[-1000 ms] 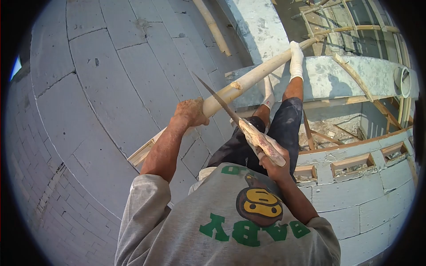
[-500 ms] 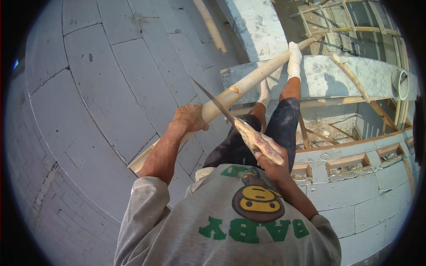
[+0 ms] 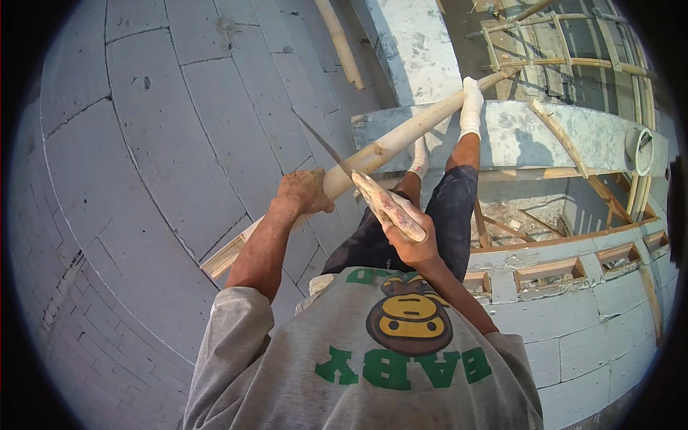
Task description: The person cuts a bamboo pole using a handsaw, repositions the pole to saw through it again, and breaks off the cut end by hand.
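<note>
A long, pale bamboo pole slants from lower left up to the right across my legs. My left hand is closed around it near its lower part. In my right hand is the pale, worn handle of a handsaw. Its thin blade lies across the pole just to the right of my left hand, tip pointing up and left. Whether the teeth have cut into the bamboo cannot be made out. One of my feet, in a white sock, rests against the pole farther up.
A grey block wall rises on the left. Under my feet runs a concrete beam, with a white pipe end at its right. Bamboo scaffolding stands beyond, over a drop. Wood-framed openings line the blockwork at lower right.
My right hand and the saw have moved up and left, pushing the blade farther across the pole. My left hand keeps its hold in nearly the same place.
</note>
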The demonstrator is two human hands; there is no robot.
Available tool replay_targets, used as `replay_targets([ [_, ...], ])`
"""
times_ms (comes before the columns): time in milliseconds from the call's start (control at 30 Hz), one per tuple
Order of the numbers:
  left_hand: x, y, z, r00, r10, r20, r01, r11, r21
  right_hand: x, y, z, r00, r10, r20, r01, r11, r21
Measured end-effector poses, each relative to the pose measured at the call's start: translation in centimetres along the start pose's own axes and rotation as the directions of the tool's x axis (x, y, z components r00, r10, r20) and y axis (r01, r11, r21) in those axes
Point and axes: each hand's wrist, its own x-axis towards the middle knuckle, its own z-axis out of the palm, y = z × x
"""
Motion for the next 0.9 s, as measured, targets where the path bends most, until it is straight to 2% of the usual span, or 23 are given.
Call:
replay_targets([
  [33, 0.1, -0.1, -0.3, 1.000, -0.002, -0.003, 0.002, 1.000, -0.001, 1.8, 0.0, 1.3, 0.971, -0.224, -0.087, 0.225, 0.974, -0.006],
  [67, 0.1, -0.2, -0.6, 1.000, -0.004, 0.007, 0.004, 1.000, -0.010, 1.6, -0.7, 1.2, 0.993, -0.082, -0.084, 0.093, 0.987, 0.128],
  [133, -0.1, -0.1, -0.6, 0.999, 0.001, 0.034, 0.001, 0.999, -0.046, -1.6, -2.5, -1.6, 0.992, 0.127, -0.010, -0.122, 0.968, 0.221],
  [200, 0.3, 0.0, -1.0, 0.999, 0.011, 0.041, -0.009, 0.999, -0.047, -4.4, -3.7, -3.6, 0.977, 0.213, 0.016, -0.210, 0.944, 0.253],
  [233, 0.1, -0.2, -0.7, 0.999, 0.009, 0.054, -0.006, 0.999, -0.050, -5.8, -4.3, -4.0, 0.978, 0.209, 0.007, -0.204, 0.945, 0.256],
  [333, 0.5, -0.6, 0.0, 1.000, 0.022, -0.011, -0.022, 1.000, -0.007, -3.1, -3.4, -3.0, 0.975, 0.220, -0.018, -0.203, 0.926, 0.319],
  [367, 0.5, -0.5, 0.0, 1.000, 0.021, 0.007, -0.021, 1.000, -0.005, -1.5, -2.5, -2.1, 0.984, 0.176, -0.014, -0.167, 0.952, 0.258],
  [433, 0.2, -0.2, -0.4, 1.000, 0.000, 0.026, 0.000, 1.000, -0.017, 1.8, -0.1, 0.0, 0.998, -0.057, 0.008, 0.057, 0.998, 0.028],
  [467, 0.1, -0.4, -0.4, 1.000, -0.002, 0.023, 0.002, 1.000, -0.024, 2.1, 0.0, 0.3, 0.999, -0.040, 0.018, 0.040, 0.999, 0.032],
  [567, 0.3, -0.4, -0.2, 1.000, 0.015, 0.027, -0.014, 0.999, -0.047, -1.9, -1.9, -2.5, 0.974, 0.227, 0.020, -0.226, 0.946, 0.232],
  [633, 0.4, -0.5, -0.4, 0.999, 0.015, 0.051, -0.012, 0.998, -0.055, -5.1, -3.7, -4.3, 0.943, 0.332, 0.028, -0.324, 0.895, 0.308],
  [700, 0.0, -0.3, -0.5, 0.999, 0.010, 0.041, -0.007, 0.998, -0.063, -6.1, -4.6, -5.2, 0.938, 0.341, 0.059, -0.341, 0.881, 0.329],
  [733, 0.1, -0.3, -0.9, 0.999, 0.013, 0.032, -0.011, 0.999, -0.053, -4.8, -4.2, -3.9, 0.961, 0.278, -0.015, -0.267, 0.936, 0.230],
  [800, 0.5, -0.3, -1.4, 1.000, -0.012, 0.028, 0.013, 0.999, -0.034, -0.3, -0.5, -0.3, 0.997, 0.075, -0.026, -0.067, 0.974, 0.214],
  [833, 0.2, 0.0, -0.7, 0.999, -0.022, 0.048, 0.023, 0.999, -0.035, 2.3, 2.2, 0.3, 0.889, -0.427, 0.168, 0.458, 0.812, -0.362],
  [867, 0.2, 0.0, -0.7, 0.999, -0.015, 0.042, 0.017, 0.999, -0.041, 2.5, 1.5, 0.1, 0.961, -0.248, 0.124, 0.269, 0.944, -0.191],
  [900, 0.2, -0.3, -0.7, 0.999, 0.000, 0.040, 0.001, 0.999, -0.036, 2.6, 0.6, 0.0, 0.994, -0.048, 0.100, 0.049, 0.999, -0.005],
])
